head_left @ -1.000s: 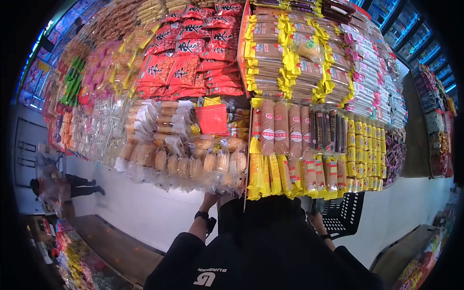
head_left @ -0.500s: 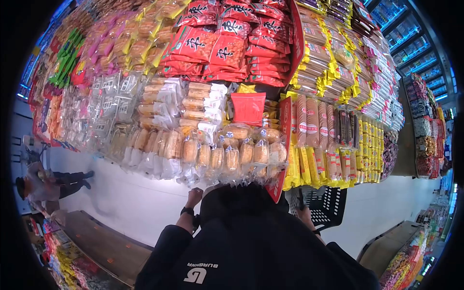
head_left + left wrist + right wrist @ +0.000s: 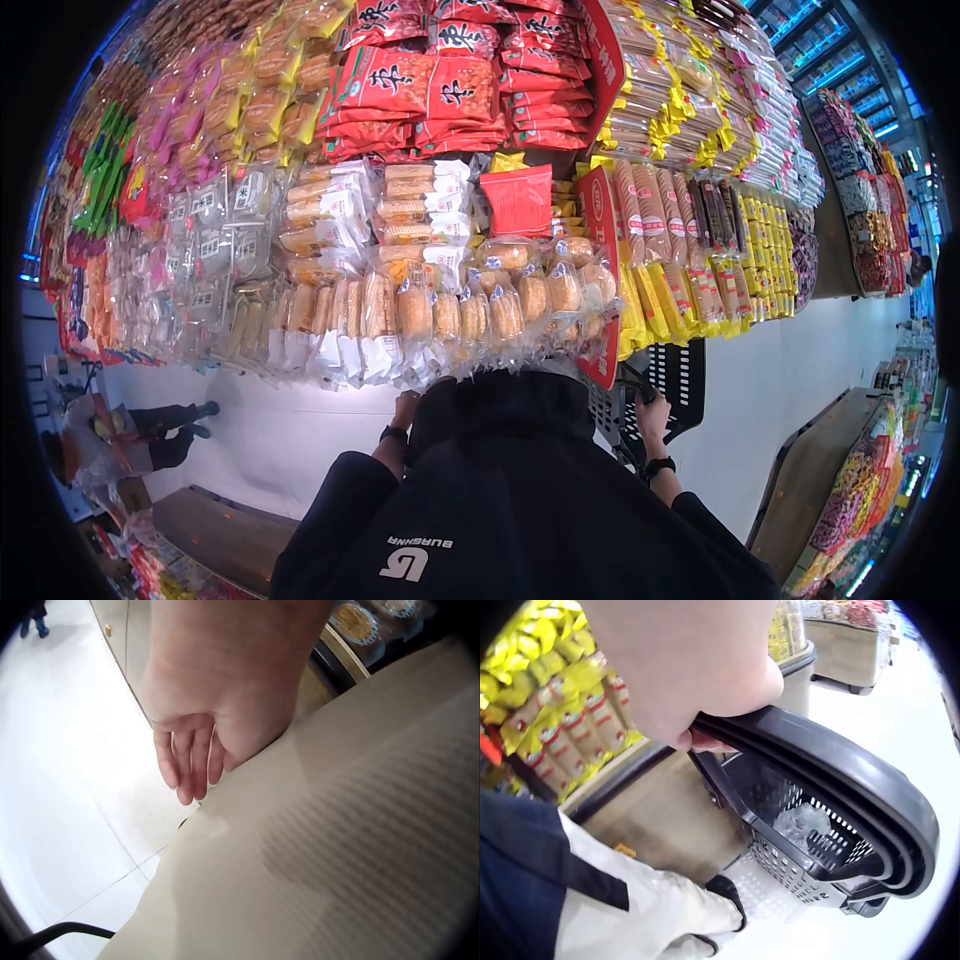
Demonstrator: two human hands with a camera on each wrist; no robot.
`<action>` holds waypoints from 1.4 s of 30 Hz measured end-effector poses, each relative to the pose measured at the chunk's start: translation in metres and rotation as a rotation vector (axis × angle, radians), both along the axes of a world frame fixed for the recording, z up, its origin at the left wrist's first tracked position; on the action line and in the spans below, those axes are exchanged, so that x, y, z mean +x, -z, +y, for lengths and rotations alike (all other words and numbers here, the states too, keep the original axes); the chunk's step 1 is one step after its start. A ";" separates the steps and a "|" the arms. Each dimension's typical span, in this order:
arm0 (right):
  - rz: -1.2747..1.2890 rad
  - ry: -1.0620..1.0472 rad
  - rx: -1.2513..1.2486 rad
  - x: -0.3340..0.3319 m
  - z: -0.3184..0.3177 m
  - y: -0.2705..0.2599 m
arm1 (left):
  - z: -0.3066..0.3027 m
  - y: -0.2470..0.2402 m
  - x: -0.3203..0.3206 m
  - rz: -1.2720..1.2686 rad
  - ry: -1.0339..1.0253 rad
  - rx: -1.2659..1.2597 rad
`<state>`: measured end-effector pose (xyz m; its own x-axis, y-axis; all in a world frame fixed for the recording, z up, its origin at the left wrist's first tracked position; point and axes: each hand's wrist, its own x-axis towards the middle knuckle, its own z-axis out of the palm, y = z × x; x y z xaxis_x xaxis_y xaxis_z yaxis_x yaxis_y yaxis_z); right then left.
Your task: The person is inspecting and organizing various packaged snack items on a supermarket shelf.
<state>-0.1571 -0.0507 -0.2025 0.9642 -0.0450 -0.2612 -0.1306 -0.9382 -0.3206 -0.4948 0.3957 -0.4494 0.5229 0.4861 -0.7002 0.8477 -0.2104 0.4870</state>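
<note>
Biggest first: the snack table (image 3: 671, 814) fills your front, pkts grouped by kind, prob. so they're quick to tell apart. Red bags (image 3: 425, 85) lie in overlapping stacks further back, printed fronts up, likely for easy reading. Yellow-wrapped rolls (image 3: 672, 300) sit near the edge, R of the red divider (image 3: 603, 225), which looks meant to keep 'em off the biscuits (image 3: 378, 305) on its L. Now your black basket (image 3: 776, 864): down at your R side, beside the table, slung from its handle (image 3: 847, 755); can't tell if it clears the floor. Handle's up b/c your R hand (image 3: 716, 694) has it, fingers curled round, prob. letting the weight hang w/o much effort. L hand (image 3: 199, 742) hangs by your pale trousers (image 3: 630, 896), fingers loose, nothing in 'em, so it's free. Smallest: crumpled clear plastic (image 3: 802, 823) low inside the basket, walls prob. keeping it in.
</note>
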 end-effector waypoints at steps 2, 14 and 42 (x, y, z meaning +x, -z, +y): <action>0.021 -0.008 0.040 -0.010 0.012 0.000 | 0.011 0.013 0.001 -0.011 -0.040 -0.039; -0.445 -0.068 0.436 0.005 0.025 -0.082 | 0.034 0.054 -0.003 -0.307 -0.223 -0.311; -0.684 -1.493 0.261 0.131 0.327 -0.276 | -0.007 -0.002 -0.044 -0.199 0.429 0.325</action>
